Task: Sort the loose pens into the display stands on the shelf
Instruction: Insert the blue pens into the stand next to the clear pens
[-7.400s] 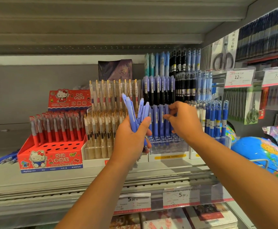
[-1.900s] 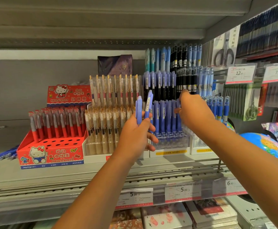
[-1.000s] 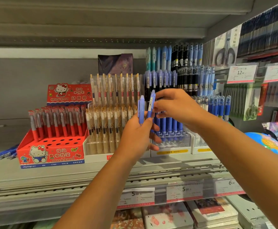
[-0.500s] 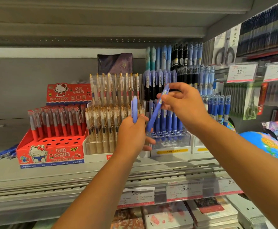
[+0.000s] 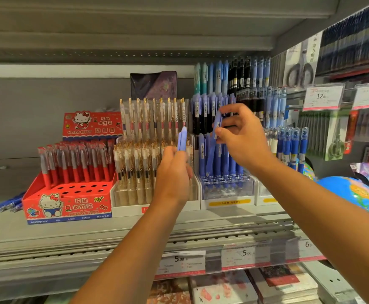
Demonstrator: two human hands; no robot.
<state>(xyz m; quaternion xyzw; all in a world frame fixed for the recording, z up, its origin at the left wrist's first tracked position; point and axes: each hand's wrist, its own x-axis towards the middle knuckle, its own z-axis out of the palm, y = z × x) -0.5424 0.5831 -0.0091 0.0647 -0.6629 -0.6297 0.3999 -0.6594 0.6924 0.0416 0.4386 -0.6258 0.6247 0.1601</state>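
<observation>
With loose blue pens (image 5: 6, 207) lying unsorted at the shelf's (image 5: 47, 233) far left, the left hand (image 5: 174, 172) is gripping one upright periwinkle pen (image 5: 182, 139) while the right hand (image 5: 242, 137) is pinching a second periwinkle pen (image 5: 217, 120), tilted tip-down over the clear stand (image 5: 227, 189) (back rows filled, front holes apparently open, neighbouring pens crowding close).
</observation>
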